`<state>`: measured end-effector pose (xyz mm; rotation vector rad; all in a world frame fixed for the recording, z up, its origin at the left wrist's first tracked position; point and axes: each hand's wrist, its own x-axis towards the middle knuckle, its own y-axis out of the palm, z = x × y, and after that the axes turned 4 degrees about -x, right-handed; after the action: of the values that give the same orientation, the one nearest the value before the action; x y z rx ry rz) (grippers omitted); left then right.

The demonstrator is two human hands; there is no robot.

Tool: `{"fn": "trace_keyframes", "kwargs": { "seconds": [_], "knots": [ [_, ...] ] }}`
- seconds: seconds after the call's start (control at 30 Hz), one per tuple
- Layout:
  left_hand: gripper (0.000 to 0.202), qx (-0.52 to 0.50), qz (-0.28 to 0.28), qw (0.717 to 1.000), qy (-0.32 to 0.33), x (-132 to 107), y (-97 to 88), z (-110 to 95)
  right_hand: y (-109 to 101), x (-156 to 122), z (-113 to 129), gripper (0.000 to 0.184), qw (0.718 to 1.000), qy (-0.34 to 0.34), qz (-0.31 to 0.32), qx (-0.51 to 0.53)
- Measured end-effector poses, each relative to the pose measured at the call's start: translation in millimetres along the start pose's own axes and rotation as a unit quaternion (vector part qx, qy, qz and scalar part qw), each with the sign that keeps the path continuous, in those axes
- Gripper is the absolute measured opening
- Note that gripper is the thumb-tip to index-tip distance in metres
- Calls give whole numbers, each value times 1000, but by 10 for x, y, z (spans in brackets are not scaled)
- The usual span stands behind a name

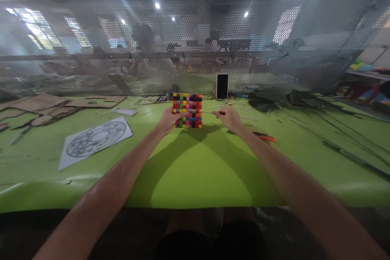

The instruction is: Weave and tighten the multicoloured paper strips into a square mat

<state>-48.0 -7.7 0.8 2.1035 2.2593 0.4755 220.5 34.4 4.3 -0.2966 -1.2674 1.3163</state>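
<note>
Upright above the green table, a small square panel (pixel 187 109) woven from many-coloured strips faces me. My left hand (pixel 169 120) grips its left edge, with the thumb across the front and the other fingers hidden behind. To the right of the panel, my right hand (pixel 228 117) is closed in a pinch on a thin pale strip (pixel 207 112). That strip reaches to the panel's right edge; whether it passes into the weave I cannot tell. Just beyond my right wrist lies a tool with an orange handle (pixel 265 137), partly covered by my forearm.
Cardboard pieces (pixel 39 105) and a sheet with a printed ring pattern (pixel 97 140) lie on the left of the green table (pixel 198 178). A dark-screened device (pixel 222 86) stands at the back against a perforated metal screen (pixel 195 57). Dark leaves (pixel 268 99) and long stems lie right.
</note>
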Motion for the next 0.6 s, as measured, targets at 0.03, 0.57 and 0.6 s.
{"fn": "trace_keyframes", "kwargs": {
  "seconds": [0.03,0.57,0.6],
  "knots": [
    [57,-1,3,1000,0,-2,7,0,5,-4,5,64,1000,1,1,3],
    [49,45,63,997,-14,-75,96,-77,-41,-50,127,54,999,-35,19,-9],
    [49,46,56,997,-12,-72,95,-66,-32,-57,139,54,999,-34,19,-10]
  ]
}}
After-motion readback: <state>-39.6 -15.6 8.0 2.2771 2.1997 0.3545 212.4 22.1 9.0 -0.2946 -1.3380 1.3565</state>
